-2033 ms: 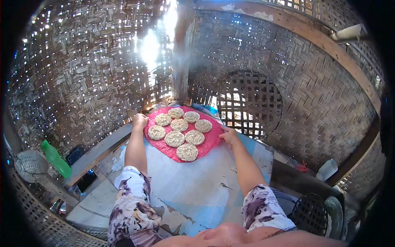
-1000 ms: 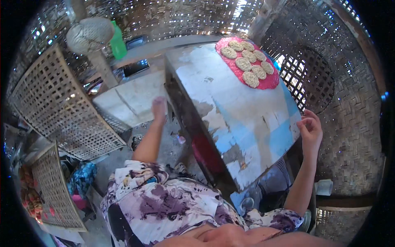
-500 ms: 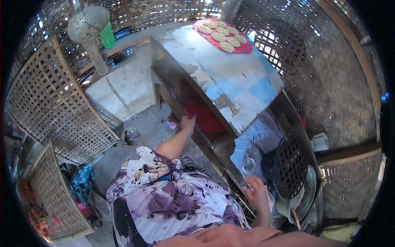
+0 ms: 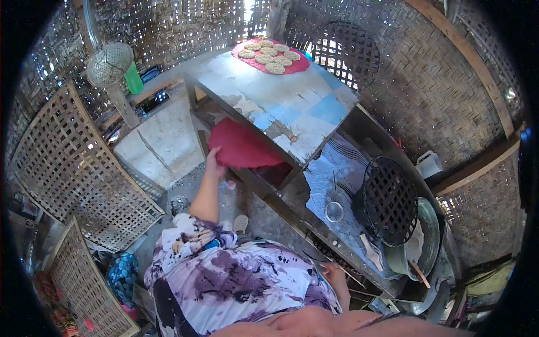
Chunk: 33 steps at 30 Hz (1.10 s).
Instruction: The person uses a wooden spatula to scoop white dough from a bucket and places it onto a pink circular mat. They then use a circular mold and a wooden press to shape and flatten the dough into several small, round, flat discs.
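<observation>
My left hand [image 4: 215,163] is closed on the near left edge of a red sheet [image 4: 241,144], which is partly out of the shelf under the blue-and-white tabletop [image 4: 264,101]. The sheet's far right part stays hidden under that top. Low by my right side, my right hand [image 4: 333,273] hangs near the bench's front edge, its fingers loosely apart and seemingly holding nothing. On the tabletop's far end, several flat round pale cakes [image 4: 274,68] lie on another red sheet [image 4: 303,63].
A clear glass [image 4: 334,211] stands on a pale cloth [image 4: 320,188] on the lower bench. Beside it are a black lattice basket [image 4: 391,202] and a greenish basin [image 4: 429,233]. Woven lattice panels [image 4: 84,163] lean at the left. A strainer [image 4: 110,64] and green cup [image 4: 133,78] hang farther back.
My left hand has drawn the red sheet leftward and outward from under the tabletop. My right hand has dropped from beside the glass to below the bench edge. The view has shifted.
</observation>
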### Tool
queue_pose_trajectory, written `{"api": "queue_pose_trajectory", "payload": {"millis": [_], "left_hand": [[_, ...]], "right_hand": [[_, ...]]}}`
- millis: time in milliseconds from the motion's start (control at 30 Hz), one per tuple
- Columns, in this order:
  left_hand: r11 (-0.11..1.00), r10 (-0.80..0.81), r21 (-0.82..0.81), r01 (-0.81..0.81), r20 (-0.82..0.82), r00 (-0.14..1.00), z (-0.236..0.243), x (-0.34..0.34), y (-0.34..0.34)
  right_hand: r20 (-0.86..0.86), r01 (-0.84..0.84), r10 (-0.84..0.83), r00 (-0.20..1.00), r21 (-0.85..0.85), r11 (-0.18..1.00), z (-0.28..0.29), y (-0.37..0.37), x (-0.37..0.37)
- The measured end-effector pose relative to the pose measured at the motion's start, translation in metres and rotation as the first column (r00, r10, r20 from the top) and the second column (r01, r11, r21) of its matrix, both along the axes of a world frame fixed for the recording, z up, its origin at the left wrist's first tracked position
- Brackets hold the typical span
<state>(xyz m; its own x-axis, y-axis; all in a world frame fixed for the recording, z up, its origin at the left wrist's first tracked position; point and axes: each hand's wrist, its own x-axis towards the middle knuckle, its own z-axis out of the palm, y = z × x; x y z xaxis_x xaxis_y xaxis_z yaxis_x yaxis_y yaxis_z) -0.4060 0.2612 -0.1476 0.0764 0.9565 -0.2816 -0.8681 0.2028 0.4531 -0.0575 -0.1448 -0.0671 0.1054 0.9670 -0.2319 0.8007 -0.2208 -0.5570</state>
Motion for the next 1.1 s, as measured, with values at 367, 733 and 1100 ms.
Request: {"api": "queue_pose_trajectory", "payload": {"millis": [367,733,1100], "left_hand": [[0.999,-0.033,-0.004,0.033,-0.01,0.999,0.033,-0.054,-0.053],[0.889,-0.226,0.369,0.269,-0.156,0.962,0.251,0.069,-0.101],[0.769,-0.34,0.263,0.582,-0.603,0.721,0.338,0.207,-0.088]], "right_hand": [[0.015,-0.142,0.142,0.99,-0.018,0.99,0.015,0.041,-0.007],[-0.181,-0.078,0.232,0.956,0.605,0.792,0.098,0.129,-0.076],[-0.312,0.439,-0.31,0.898,0.613,0.657,0.172,0.131,0.041]]}}
